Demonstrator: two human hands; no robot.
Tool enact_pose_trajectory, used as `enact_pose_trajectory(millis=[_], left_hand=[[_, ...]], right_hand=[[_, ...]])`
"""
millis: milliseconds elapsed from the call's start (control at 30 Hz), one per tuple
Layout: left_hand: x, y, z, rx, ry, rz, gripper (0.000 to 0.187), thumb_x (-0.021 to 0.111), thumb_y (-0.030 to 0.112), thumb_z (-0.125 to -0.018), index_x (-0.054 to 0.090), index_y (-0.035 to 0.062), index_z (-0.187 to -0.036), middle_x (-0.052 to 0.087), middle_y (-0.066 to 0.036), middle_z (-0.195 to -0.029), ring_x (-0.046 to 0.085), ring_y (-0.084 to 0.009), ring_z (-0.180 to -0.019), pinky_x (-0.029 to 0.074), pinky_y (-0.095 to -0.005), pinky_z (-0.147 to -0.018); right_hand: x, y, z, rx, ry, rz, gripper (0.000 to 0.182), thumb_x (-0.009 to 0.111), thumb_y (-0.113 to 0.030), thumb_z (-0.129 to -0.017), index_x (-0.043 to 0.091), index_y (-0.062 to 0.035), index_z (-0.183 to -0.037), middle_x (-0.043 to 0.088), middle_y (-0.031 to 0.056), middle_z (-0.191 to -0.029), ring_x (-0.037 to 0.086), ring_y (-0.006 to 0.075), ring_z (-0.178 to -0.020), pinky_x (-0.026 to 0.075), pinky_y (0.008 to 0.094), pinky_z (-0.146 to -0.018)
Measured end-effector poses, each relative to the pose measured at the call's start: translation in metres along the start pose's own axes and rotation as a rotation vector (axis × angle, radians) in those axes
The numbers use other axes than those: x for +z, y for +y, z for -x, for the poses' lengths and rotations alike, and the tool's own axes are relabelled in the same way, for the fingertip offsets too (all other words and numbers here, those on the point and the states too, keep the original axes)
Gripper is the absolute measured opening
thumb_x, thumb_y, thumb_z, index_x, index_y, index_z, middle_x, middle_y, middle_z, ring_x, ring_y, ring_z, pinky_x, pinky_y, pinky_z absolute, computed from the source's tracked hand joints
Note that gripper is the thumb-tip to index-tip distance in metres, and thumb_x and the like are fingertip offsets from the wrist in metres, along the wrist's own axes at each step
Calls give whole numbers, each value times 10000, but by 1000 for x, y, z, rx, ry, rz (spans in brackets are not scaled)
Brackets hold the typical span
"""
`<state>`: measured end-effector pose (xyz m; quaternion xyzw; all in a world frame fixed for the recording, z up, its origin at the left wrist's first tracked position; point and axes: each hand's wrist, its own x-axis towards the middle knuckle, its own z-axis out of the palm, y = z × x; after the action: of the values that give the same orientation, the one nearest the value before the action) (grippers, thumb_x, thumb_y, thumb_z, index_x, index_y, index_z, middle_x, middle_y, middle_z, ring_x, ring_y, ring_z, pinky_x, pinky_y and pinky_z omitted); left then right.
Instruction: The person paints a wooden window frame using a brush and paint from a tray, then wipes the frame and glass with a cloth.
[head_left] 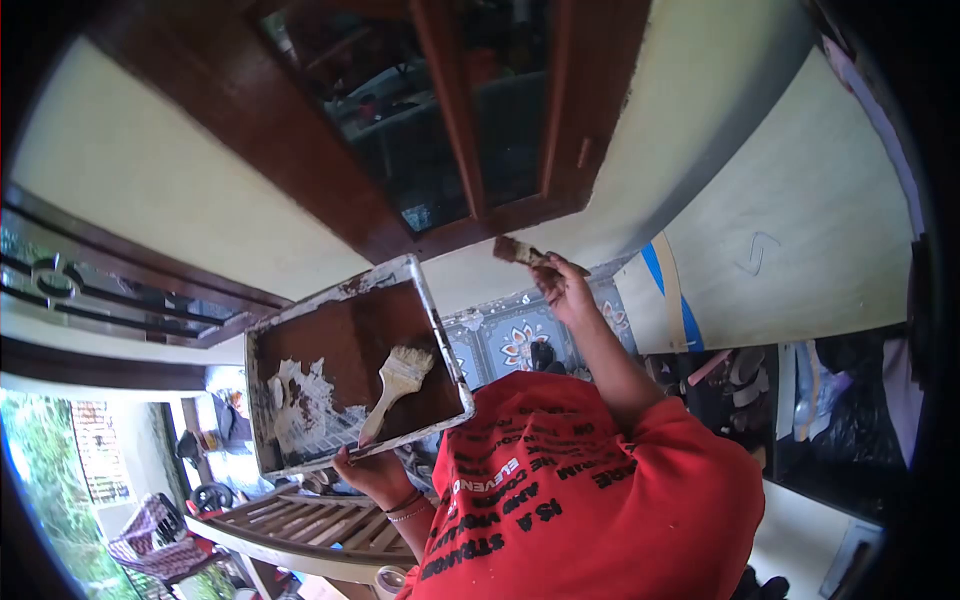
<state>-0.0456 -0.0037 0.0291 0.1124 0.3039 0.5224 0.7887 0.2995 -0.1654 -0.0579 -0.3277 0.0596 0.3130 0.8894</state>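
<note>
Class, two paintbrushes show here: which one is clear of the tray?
The paintbrush with brown bristles, held in the right hand; the other, paler brush lies in the tray.

One brown-bristled paintbrush in right hand, one pale-handled paintbrush above left hand: two altogether. One paint tray in left hand; one red shirt below both.
</note>
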Motion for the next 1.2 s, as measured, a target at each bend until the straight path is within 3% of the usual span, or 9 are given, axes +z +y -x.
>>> enact_pose_trajectory(millis=[300,367,400,467,600,767,933,1100,1200], left_hand=[[-3,0,-1,18,-61,-17,179,580,219,-741,491,69,-699,542,-81,-689,544,-193,-663,452,-327,-681],[7,-3,7,42,-25,-46,170,582,217,-741,494,76,-704,538,-81,-690,541,-192,-659,456,-319,-673],[13,-4,9,67,8,-66,162,584,215,-742,496,83,-708,535,-82,-691,538,-191,-655,460,-311,-665],[0,-1,3,60,-16,-45,154,585,214,-742,499,90,-711,538,-86,-700,540,-193,-662,463,-311,-674],[9,-9,4,84,-12,-68,157,597,229,-737,504,105,-712,540,-92,-721,545,-199,-681,468,-317,-700],[-1,-4,-4,54,-86,-61,112,591,249,-750,550,145,-749,576,-89,-713,572,-213,-674,494,-369,-673],[21,-13,13,119,-22,-145,173,595,249,-734,477,125,-759,503,-69,-685,526,-189,-660,477,-365,-709],[11,-5,3,75,-67,-132,172,593,266,-734,485,136,-763,508,-72,-696,529,-192,-667,470,-407,-728],[15,-5,8,86,-51,-152,168,597,264,-733,493,138,-768,503,-67,-697,523,-186,-663,468,-404,-726]], right_hand=[[26,-3,-89,-283,180,196,98,585,-120,-824,582,-22,-817,636,80,-774,635,168,-668,529,253,-569],[41,-4,-93,-584,149,818,59,578,-77,-802,586,-32,-765,609,58,-680,617,180,-596,501,281,-532],[45,-10,-87,-587,150,812,59,578,-77,-802,586,-32,-765,609,58,-680,617,180,-596,501,281,-532],[51,-19,-74,-1051,-168,1521,33,556,-34,-777,585,-48,-782,567,70,-611,588,215,-544,468,330,-511],[54,-20,-62,-1061,-338,1559,23,573,-69,-763,584,-54,-777,541,100,-583,576,306,-579,451,386,-527],[74,-30,-50,-1031,-123,1270,94,607,-116,-776,625,-61,-851,634,104,-764,625,292,-733,485,349,-603],[119,-73,-21,-1362,-222,887,97,633,-93,-785,632,-4,-824,655,96,-810,646,219,-752,496,293,-635],[137,-85,-13,-1330,-205,722,87,645,-65,-782,632,11,-825,639,80,-821,630,156,-762,499,255,-663],[92,-39,-36,-791,-136,160,83,653,-54,-779,619,13,-816,625,73,-865,608,127,-779,502,271,-650]])
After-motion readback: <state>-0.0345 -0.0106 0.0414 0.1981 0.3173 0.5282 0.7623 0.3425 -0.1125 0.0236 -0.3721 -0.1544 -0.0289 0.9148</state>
